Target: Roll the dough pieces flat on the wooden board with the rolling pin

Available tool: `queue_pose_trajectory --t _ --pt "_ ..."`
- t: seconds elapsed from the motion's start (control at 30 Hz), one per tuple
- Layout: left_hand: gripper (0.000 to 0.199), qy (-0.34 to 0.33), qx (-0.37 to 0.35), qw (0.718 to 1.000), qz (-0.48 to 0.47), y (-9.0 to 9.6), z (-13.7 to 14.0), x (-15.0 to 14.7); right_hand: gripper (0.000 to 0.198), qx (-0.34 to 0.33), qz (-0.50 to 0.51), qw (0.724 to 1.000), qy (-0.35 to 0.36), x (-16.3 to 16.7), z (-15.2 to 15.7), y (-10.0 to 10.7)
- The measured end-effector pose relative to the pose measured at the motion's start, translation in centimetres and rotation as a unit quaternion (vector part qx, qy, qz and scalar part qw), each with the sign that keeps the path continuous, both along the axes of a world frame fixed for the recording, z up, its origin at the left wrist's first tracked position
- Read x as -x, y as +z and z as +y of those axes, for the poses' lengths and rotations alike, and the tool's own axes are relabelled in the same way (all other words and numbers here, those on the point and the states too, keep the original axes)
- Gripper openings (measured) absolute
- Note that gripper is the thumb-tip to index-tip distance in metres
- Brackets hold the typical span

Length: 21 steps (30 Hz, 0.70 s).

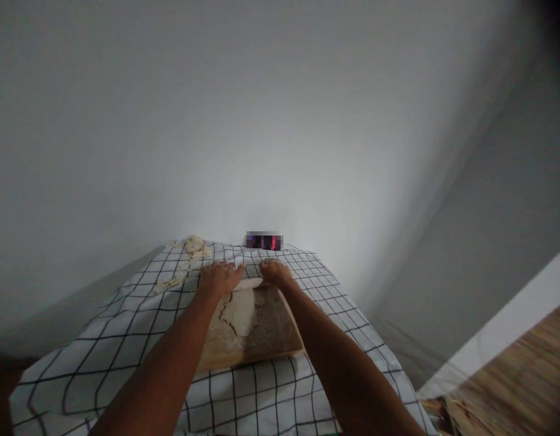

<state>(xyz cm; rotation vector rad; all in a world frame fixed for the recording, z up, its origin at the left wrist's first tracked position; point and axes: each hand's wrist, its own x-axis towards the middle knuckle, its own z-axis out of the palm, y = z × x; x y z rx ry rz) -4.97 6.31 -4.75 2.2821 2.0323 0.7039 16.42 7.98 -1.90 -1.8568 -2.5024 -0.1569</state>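
A pale rolling pin [252, 283] lies across the far part of a wooden board [270, 339]. A flattened, crack-edged sheet of dough [244, 312] is on the board, on the near side of the pin. My left hand [220, 278] rests at the pin's left end, palm down, fingers stretched out and thumb apart. At the right end, my right hand [275, 271] is closed over the pin, its fingers curled. Both hands hide the pin's ends.
The board sits on a table with a white checked cloth [157, 339]. A lump of dough [195, 244] and flattened scraps [169, 283] lie at the far left. A blurred dark object [264, 241] stands by the wall [280, 151]. Wooden floor [520, 357] shows at right.
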Motion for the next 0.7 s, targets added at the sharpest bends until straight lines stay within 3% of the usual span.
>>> queue_pose_trajectory --t 0.1,0.3,0.47,0.7 --pt "0.073 0.036 0.06 0.997 -0.016 1.1 1.0 -0.2 0.048 0.025 -0.029 0.999 0.022 0.5 2.2 0.2" --pt "0.082 0.09 0.09 0.991 0.028 2.8 0.2 -0.7 0.04 0.03 -0.05 0.997 0.055 0.9 3.5 0.7" --pt "0.08 0.111 0.054 0.992 0.03 2.3 -1.7 -1.1 0.041 0.01 -0.063 0.996 0.068 0.2 1.0 0.3" --pt "0.065 0.064 -0.021 0.994 0.09 2.2 -5.7 -1.6 0.035 -0.062 -0.02 0.998 0.023 -1.1 -4.0 -1.7"
